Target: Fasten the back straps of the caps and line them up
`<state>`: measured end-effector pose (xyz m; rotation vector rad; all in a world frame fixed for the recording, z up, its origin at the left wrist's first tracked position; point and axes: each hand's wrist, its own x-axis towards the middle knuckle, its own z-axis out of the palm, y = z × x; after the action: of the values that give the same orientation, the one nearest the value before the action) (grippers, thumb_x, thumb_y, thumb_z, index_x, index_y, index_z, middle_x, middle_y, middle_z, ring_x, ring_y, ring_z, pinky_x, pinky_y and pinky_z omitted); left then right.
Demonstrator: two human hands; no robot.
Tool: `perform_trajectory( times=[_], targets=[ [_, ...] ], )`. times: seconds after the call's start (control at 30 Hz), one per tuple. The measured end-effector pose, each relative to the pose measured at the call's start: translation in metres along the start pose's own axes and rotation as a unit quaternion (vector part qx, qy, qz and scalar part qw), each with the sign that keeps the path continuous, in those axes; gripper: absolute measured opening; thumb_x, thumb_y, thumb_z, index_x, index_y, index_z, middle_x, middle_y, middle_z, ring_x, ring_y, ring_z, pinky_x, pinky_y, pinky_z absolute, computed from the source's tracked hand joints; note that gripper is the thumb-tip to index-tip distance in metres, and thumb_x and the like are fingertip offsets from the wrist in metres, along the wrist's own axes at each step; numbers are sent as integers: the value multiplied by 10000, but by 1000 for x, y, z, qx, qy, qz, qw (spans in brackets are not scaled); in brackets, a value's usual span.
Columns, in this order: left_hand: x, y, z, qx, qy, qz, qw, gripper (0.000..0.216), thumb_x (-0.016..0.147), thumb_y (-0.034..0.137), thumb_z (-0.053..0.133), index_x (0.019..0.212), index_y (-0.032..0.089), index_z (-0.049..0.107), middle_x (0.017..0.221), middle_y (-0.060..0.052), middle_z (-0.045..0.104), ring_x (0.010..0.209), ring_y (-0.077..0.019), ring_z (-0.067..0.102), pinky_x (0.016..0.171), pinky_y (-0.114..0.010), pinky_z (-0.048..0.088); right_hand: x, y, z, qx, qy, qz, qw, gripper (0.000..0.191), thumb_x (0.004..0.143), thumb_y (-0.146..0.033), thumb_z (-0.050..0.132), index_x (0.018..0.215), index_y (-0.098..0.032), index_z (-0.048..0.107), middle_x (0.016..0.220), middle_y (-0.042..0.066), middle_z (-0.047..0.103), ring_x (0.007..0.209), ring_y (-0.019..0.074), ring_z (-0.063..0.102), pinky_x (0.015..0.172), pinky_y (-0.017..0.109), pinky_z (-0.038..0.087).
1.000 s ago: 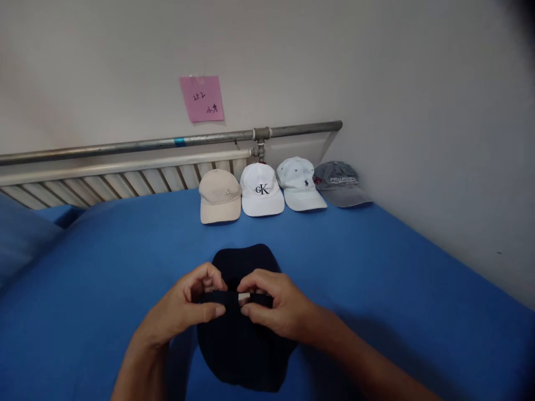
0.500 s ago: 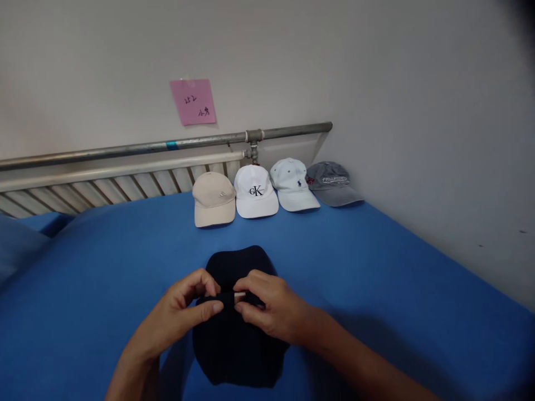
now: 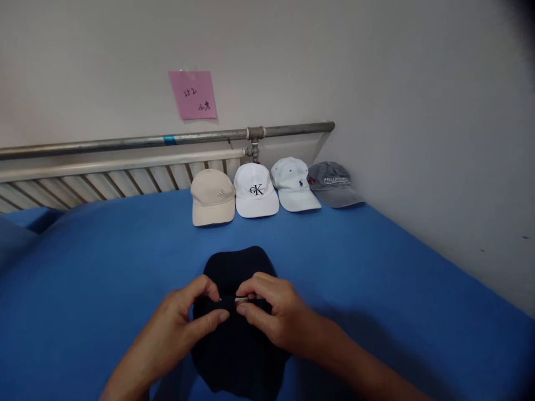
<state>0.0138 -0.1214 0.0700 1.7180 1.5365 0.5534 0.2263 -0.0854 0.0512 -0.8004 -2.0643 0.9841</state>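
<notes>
A black cap (image 3: 240, 356) lies on the blue bed surface in front of me, with its back strap (image 3: 228, 303) running across the middle between my hands. My left hand (image 3: 184, 317) pinches the strap on the left between thumb and forefinger. On the other side, my right hand (image 3: 282, 312) grips a small shiny metal buckle (image 3: 241, 299) on the same strap, thumb below and forefinger above. Dark fabric makes the strap's end hard to make out.
Behind the black cap stand a beige cap (image 3: 213, 197), a white cap (image 3: 256, 192), a pale blue cap (image 3: 295, 186) and a grey cap (image 3: 335, 186) in a row. Beyond are a radiator (image 3: 137, 181), a metal pipe (image 3: 200, 137) and a pink note (image 3: 193, 94) on the wall.
The buckle has tilted and now shows a thinner, brighter edge. My left fingertips have shifted slightly down and right along the strap. The caps in the row stay put.
</notes>
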Motion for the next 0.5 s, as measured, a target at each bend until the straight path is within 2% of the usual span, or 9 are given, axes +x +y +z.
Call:
perform_trajectory(
  times=[0.13,0.3,0.5],
  targets=[
    [1,2,2,-13,-17,2,1000,210,838,436,588,879,235,546,840,22,592,782,-158,517,675,-263,383,0,-1,0,-18,-7,-10,1000,110,824,-132,616,926,-172,632,826,11,615,752,114,576,682,231,441],
    [1,2,1,-36,-27,-14,999,256,858,451,553,783,209,519,717,35,516,667,-130,450,602,-251,353,-1,-3,-2,-33,-7,-15,999,113,813,-116,621,914,-165,633,805,12,611,733,117,566,665,238,430],
    [-1,0,2,-181,-46,11,982,272,836,406,608,711,192,494,789,14,564,713,-128,479,628,-254,371,0,-6,-1,42,18,9,999,55,807,-133,646,823,-185,640,756,-19,615,697,95,563,646,214,431]
  ],
)
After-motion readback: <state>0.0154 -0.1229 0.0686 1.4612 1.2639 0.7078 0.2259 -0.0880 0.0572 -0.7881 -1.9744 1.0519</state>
